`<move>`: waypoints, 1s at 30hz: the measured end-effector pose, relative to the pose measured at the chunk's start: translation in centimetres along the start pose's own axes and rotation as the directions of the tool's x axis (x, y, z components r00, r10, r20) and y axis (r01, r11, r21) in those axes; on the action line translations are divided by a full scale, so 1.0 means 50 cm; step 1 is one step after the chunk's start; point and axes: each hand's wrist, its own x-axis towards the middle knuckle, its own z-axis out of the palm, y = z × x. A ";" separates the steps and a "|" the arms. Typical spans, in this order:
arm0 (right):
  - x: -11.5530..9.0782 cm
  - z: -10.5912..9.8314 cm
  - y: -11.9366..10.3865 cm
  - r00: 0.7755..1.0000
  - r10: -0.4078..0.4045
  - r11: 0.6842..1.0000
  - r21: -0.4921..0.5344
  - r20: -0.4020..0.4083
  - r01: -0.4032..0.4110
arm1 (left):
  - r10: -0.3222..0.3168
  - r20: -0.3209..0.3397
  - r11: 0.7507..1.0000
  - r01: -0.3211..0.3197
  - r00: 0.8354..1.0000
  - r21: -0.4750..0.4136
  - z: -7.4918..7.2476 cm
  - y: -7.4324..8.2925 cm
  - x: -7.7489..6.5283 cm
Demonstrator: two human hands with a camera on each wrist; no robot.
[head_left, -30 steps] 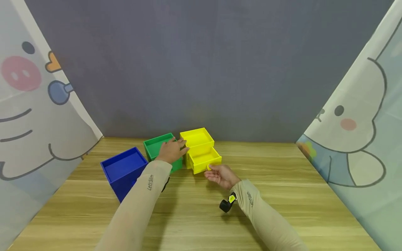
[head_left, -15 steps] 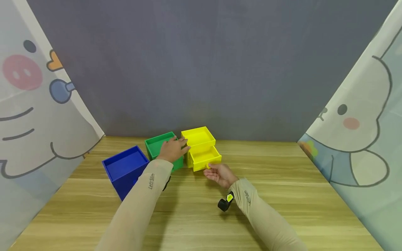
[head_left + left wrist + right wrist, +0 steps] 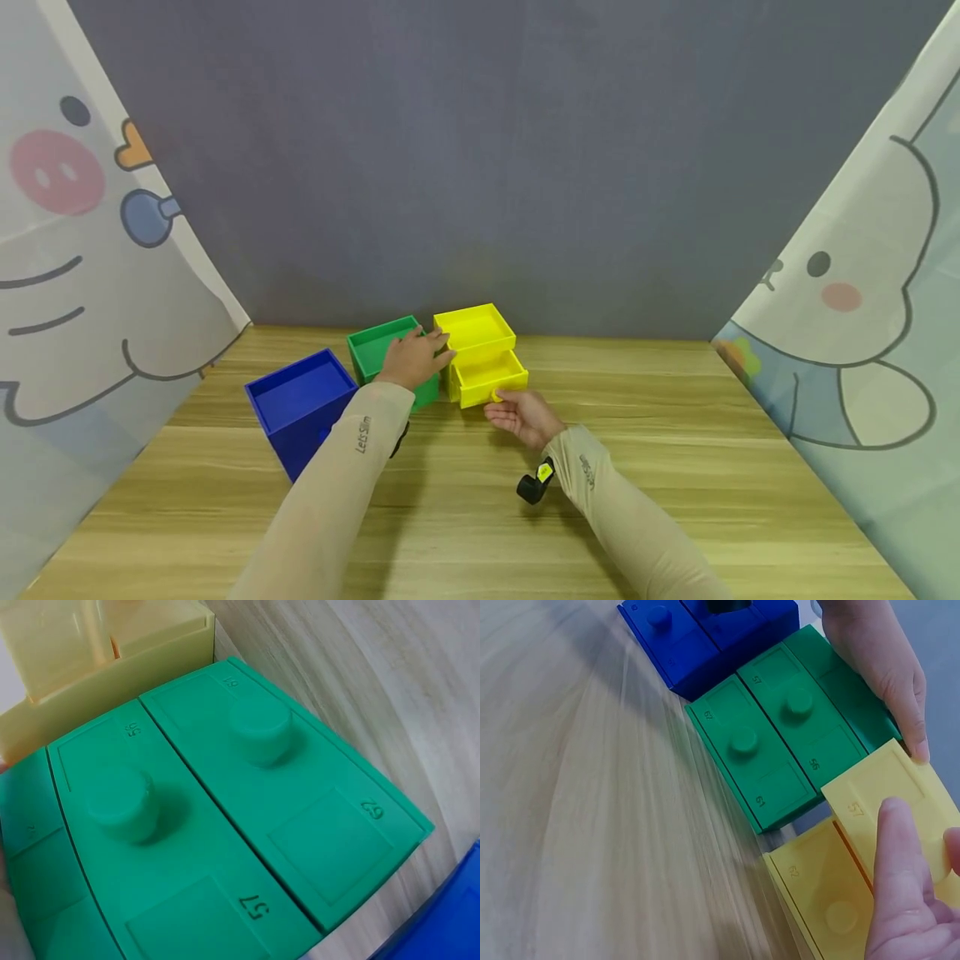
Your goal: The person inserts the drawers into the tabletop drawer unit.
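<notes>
A small yellow drawer box [image 3: 476, 328] stands at the back of the table, its upper drawer [image 3: 474, 392] pulled partway out with no contents showing. My right hand [image 3: 528, 420] pinches the round knob [image 3: 934, 856] on that drawer's front, and the index finger lies along the front panel in the right wrist view. Over the top of a green drawer box [image 3: 371, 343] reaches my left hand [image 3: 408, 360], fingers extended, fingertips right at the yellow box's left edge. Below the pulled drawer, the lower yellow drawer [image 3: 810, 874] is pushed in.
To the left stands a blue drawer box [image 3: 300, 388], partly behind the left sleeve [image 3: 337, 475]. The green box's knobbed drawers [image 3: 225, 787] are closed. A grey panel [image 3: 480, 167] rises at the back, and cartoon-printed sheets [image 3: 885, 333] flank the wooden table [image 3: 465, 517].
The yellow upper drawer has slid slightly inward, with my right hand moving along on its knob. My left hand keeps its place at the yellow box's edge.
</notes>
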 end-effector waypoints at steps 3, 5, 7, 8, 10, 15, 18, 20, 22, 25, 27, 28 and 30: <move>0.005 0.003 0.001 1.000 -0.002 1.000 0.010 0.002 0.002 | -0.006 -0.003 1.000 0.006 1.000 -0.013 0.000 0.002 -0.001; 0.007 0.004 0.001 1.000 -0.003 1.000 0.017 0.004 0.003 | -0.003 -0.005 1.000 0.003 1.000 -0.016 0.000 0.003 -0.001; 0.008 0.004 0.002 1.000 -0.009 1.000 0.021 0.011 0.009 | -0.001 -0.008 1.000 0.001 1.000 -0.011 0.001 0.003 0.000; 0.009 0.004 0.002 1.000 -0.011 1.000 0.021 0.013 0.010 | 0.000 -0.008 1.000 0.000 1.000 -0.008 0.001 0.003 0.001; 0.009 0.003 0.003 1.000 -0.013 1.000 0.021 0.013 0.013 | 0.003 -0.010 1.000 -0.003 1.000 0.000 0.002 0.003 0.002; 0.011 0.002 0.006 1.000 -0.021 1.000 -0.010 0.016 0.021 | -0.005 0.000 1.000 0.005 1.000 -0.004 0.002 0.001 0.003; 0.014 -0.005 0.010 0.999 -0.034 0.998 -0.044 0.036 0.036 | -0.014 0.008 1.000 0.014 1.000 -0.013 0.003 0.000 0.002; 0.015 -0.011 0.011 0.998 -0.035 0.998 -0.058 0.044 0.037 | -0.014 0.013 1.000 0.014 1.000 -0.012 0.004 -0.001 0.002; 0.016 -0.018 0.010 0.998 -0.032 0.997 -0.064 0.055 0.035 | -0.012 0.014 1.000 0.013 1.000 -0.012 0.005 -0.001 0.002; 0.017 -0.025 0.005 0.997 -0.026 0.997 -0.068 0.069 0.031 | -0.007 0.006 1.000 0.007 1.000 -0.007 0.004 -0.001 0.001; 0.018 -0.025 0.001 0.996 -0.028 0.997 -0.069 0.082 0.034 | -0.007 0.000 1.000 0.007 1.000 -0.007 0.003 -0.001 0.002; 0.018 -0.025 -0.002 0.996 -0.029 0.997 -0.071 0.085 0.035 | -0.007 -0.003 1.000 0.007 1.000 -0.004 0.003 0.000 0.002; 0.020 -0.024 -0.005 0.996 -0.027 0.997 -0.069 0.084 0.033 | -0.006 -0.005 1.000 0.006 1.000 0.001 0.002 0.001 0.002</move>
